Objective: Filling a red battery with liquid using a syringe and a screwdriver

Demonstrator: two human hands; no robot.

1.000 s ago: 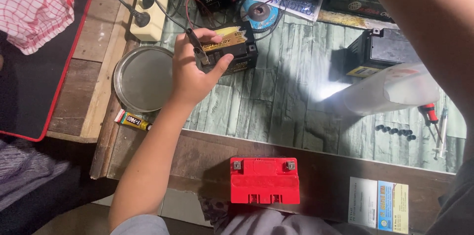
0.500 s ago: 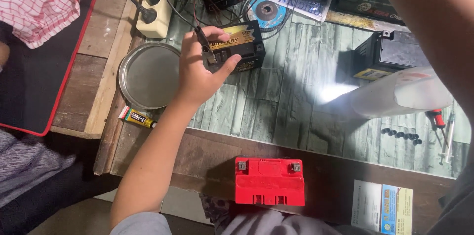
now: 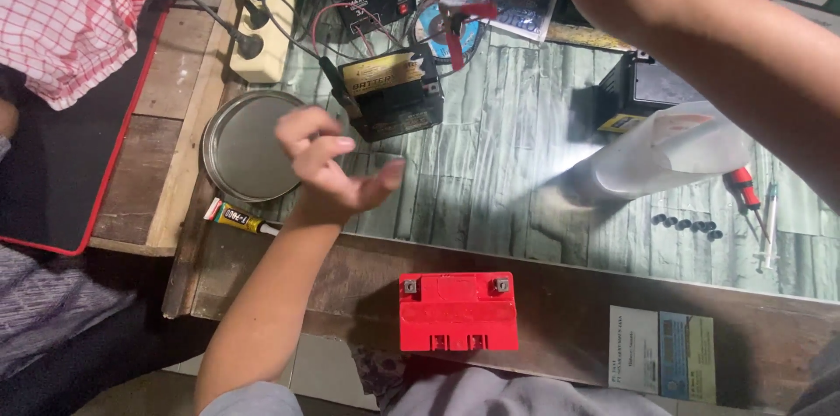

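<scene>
Black boxy battery (image 3: 391, 94) with gold label, clip-wired, left hand (image 3: 331, 169) released just beside.

The wood-patterned bench (image 3: 525, 180) carries a black battery (image 3: 391, 94), round tin lid (image 3: 245, 149) and screwdriver (image 3: 745, 186).

My left hand (image 3: 328, 167) hangs bare above a glossy, wood-grain-printed table top (image 3: 507, 162). The black battery (image 3: 389, 94) has a smooth plastic case with a shiny gold label. The round tray (image 3: 245, 149) is dull brushed metal. The red battery (image 3: 458, 311) is matt moulded plastic. The checked cloth (image 3: 66, 18) is soft woven fabric. The blurred translucent bottle (image 3: 674, 149) looks like plastic.
</scene>
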